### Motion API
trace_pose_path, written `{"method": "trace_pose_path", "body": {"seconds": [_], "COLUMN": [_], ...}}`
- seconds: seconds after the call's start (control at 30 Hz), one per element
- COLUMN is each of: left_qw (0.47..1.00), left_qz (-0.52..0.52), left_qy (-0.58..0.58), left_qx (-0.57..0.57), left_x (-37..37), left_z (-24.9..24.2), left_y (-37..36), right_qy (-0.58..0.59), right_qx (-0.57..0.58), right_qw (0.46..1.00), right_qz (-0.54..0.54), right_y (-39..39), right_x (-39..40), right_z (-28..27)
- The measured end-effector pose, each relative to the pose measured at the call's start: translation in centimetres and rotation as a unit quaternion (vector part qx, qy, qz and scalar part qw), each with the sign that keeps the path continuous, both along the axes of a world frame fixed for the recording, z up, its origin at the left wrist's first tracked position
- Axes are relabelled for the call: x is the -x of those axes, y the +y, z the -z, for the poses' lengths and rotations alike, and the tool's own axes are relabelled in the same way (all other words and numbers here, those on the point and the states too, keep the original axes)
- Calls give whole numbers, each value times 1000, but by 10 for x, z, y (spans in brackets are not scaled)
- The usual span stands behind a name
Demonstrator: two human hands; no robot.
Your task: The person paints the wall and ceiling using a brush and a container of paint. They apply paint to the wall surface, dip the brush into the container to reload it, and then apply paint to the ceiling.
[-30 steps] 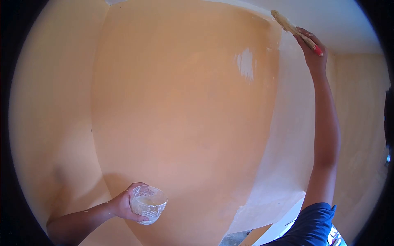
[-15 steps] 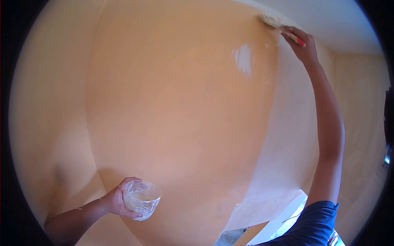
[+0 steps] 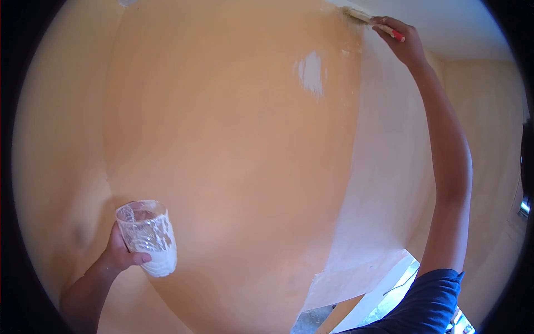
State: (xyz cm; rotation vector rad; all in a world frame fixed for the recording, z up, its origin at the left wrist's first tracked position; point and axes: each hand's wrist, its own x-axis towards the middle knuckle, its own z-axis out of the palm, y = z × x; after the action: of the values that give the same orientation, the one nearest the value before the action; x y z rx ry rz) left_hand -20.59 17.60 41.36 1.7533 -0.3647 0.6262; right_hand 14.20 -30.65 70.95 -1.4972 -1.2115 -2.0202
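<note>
My left hand (image 3: 119,249) is wrapped round a clear plastic container (image 3: 151,236) at the lower left. White paint fills its lower part, and white smears coat its sides. High at the upper right, my right hand (image 3: 401,42) grips a paintbrush (image 3: 361,16) by its pale handle with a red end. The bristles touch the top of the orange wall (image 3: 228,139), close to the ceiling edge. A white patch (image 3: 312,73) shows on the orange surface below and left of the brush.
A pale painted band (image 3: 384,139) runs down the wall right of the orange area. The white ceiling (image 3: 461,28) is at the upper right. Below the band is a bright opening (image 3: 397,286). Side walls stand left and right.
My left hand has moved left and up with the container, which is now more upright. The brush and my right hand sit slightly higher and further left. The view has shifted a little.
</note>
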Motion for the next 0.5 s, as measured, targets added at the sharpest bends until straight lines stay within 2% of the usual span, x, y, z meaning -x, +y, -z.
{"method": "trace_pose_path", "body": {"seconds": [0.13,0.2,0.23,0.3,0.33,0.4,0.5], "left_qw": [998,996,996,996,996,994,994], "left_qz": [-57,-55,-53,-57,-55,-65,-66], "left_qy": [-38,-69,-68,-62,-61,-80,-83], "left_qx": [0,11,14,16,18,24,23], "left_x": [-2,-19,-19,-20,-22,-22,-22], "left_z": [5,21,22,25,27,29,29], "left_y": [-9,-22,-24,-28,-30,-30,-27], "right_qy": [14,75,76,250,251,386,379], "right_qx": [50,145,147,133,134,145,138], "right_qw": [998,987,986,956,956,908,912], "right_qz": [-17,-6,-5,-71,-68,-72,-78], "right_y": [-12,-41,-51,-69,-72,-64,-55], "right_x": [11,44,51,66,74,88,85], "right_z": [63,60,59,57,52,31,-5]}}
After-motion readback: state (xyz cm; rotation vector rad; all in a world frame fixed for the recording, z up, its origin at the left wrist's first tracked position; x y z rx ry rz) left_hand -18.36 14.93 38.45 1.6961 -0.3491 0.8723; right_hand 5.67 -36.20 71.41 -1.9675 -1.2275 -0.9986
